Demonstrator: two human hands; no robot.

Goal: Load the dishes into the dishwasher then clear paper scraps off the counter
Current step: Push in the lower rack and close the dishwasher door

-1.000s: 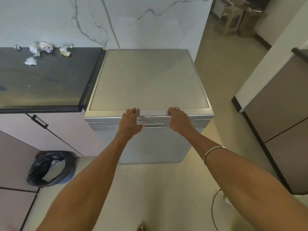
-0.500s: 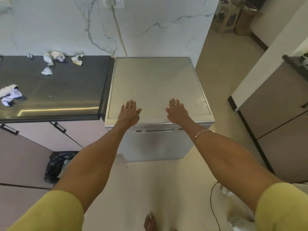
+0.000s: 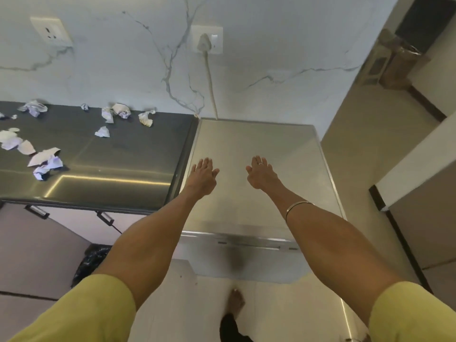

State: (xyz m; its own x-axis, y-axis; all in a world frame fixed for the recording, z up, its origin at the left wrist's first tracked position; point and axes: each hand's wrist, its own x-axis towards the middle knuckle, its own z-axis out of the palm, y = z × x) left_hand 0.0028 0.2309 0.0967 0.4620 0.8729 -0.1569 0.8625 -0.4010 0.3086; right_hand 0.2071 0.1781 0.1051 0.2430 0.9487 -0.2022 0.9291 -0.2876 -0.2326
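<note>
The silver dishwasher (image 3: 291,154) stands against the marble wall with its door shut. Both my hands hover over its flat top. My left hand (image 3: 202,176) is open, fingers spread, near the top's left edge. My right hand (image 3: 261,173), with a ring, is open too, over the middle. Neither holds anything. Several crumpled paper scraps (image 3: 47,160) lie on the dark counter (image 3: 118,156) to the left; one scrap (image 3: 146,118) sits near the wall. No dishes are in view.
A bin lined with a black bag (image 3: 92,264) stands on the floor under the counter. A plug (image 3: 204,43) and cord run down the wall to the dishwasher. Cabinets (image 3: 429,218) rise on the right. My foot (image 3: 236,302) is on the tiled floor.
My hands have left the dishwasher's door handle and risen over its top with fingers spread. The view has tilted up, showing more counter, scraps and wall.
</note>
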